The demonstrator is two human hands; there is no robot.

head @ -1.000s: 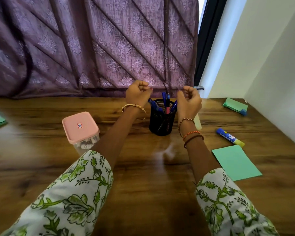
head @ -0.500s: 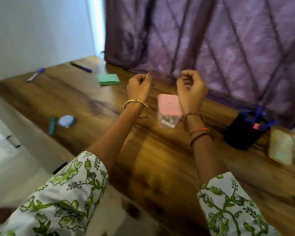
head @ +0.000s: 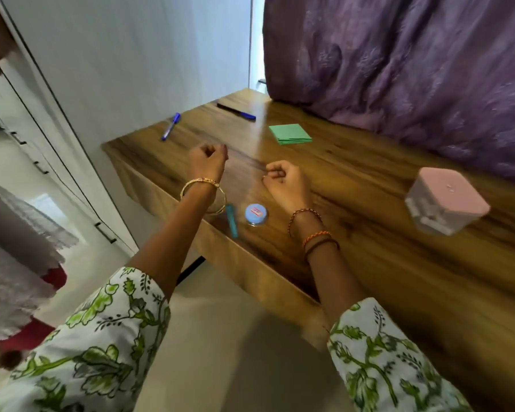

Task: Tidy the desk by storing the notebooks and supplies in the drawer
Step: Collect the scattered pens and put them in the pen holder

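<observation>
Both my hands hover above the wooden desk as empty fists. My left hand is over the desk's left part, my right hand a little to its right. Between my wrists lie a small round blue-lidded tin and a teal marker near the front edge. A green notepad lies farther back. Two blue pens, one by the left end and one at the back corner, lie beyond it. A pink-lidded clear box stands at the right.
A purple curtain hangs behind the desk. A white wall closes the left end. White cabinet doors with dark handles stand at the left, across a pale floor. The desk's front panel faces me.
The view has swung left along the desk: the pen holder has left the frame and the desk's left end, pens and notepad have come in. Both fists stay raised and empty.
</observation>
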